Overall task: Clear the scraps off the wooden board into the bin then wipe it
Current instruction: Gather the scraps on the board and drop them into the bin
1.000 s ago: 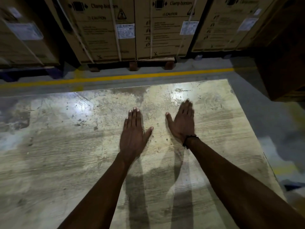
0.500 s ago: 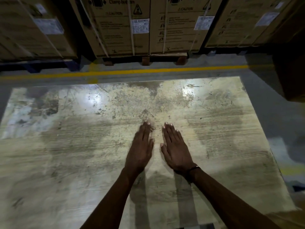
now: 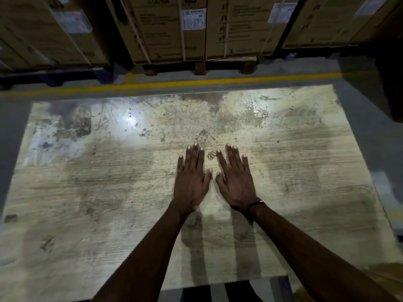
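A large worn wooden board [image 3: 87,192] fills the view, stained and dusty. My left hand [image 3: 192,175] and my right hand [image 3: 236,177] lie flat on it side by side near the middle, fingers straight and pointing away from me. A small pale scrap [image 3: 212,155] sits on the board between the fingertips of both hands, close to my right index finger. Fine dark specks and grit [image 3: 139,127] are scattered over the far part of the board. No bin or cloth is in view.
Beyond the board's far edge runs grey floor with a yellow line [image 3: 174,85]. Strapped cardboard boxes [image 3: 170,29] on pallets stand behind it. A dark bulky object [image 3: 390,83] stands at the far right. The board's near edge [image 3: 218,284] is just below my forearms.
Both hands slid back toward me across the board and drew together, then spread slightly apart. A small scrap now shows between the fingertips. The view tilted down, showing the board's near edge.
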`<state>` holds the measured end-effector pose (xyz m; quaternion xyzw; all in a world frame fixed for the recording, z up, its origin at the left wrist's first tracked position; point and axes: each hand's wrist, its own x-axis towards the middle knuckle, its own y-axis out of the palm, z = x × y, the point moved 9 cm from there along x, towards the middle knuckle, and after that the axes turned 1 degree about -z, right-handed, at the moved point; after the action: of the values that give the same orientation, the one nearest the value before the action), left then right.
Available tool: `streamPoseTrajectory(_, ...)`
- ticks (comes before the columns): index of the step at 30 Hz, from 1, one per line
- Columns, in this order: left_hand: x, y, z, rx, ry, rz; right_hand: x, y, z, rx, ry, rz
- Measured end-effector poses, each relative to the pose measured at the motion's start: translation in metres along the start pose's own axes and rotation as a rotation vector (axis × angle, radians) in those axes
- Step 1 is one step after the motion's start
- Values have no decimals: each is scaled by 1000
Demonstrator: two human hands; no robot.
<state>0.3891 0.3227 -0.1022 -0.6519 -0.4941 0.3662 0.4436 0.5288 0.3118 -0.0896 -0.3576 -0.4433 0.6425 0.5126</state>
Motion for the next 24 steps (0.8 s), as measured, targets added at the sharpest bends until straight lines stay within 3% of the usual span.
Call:
streamPoseTrajectory(4, 3, -6, 1, -132, 45, -23, -1, -7, 0, 103, 4, -34)
streamPoseTrajectory(9, 11, -37, -1, -372, 38, -183, 14, -32, -1, 319, 57, -202)
streamPoseTrajectory(16, 24, -43, 11, -663, -275, -280, 42, -25, 4, 496, 109, -136)
streamPoseTrajectory(24, 27, -38, 13, -692, -326, -279, 43, -27, 2, 557, 173, -204)
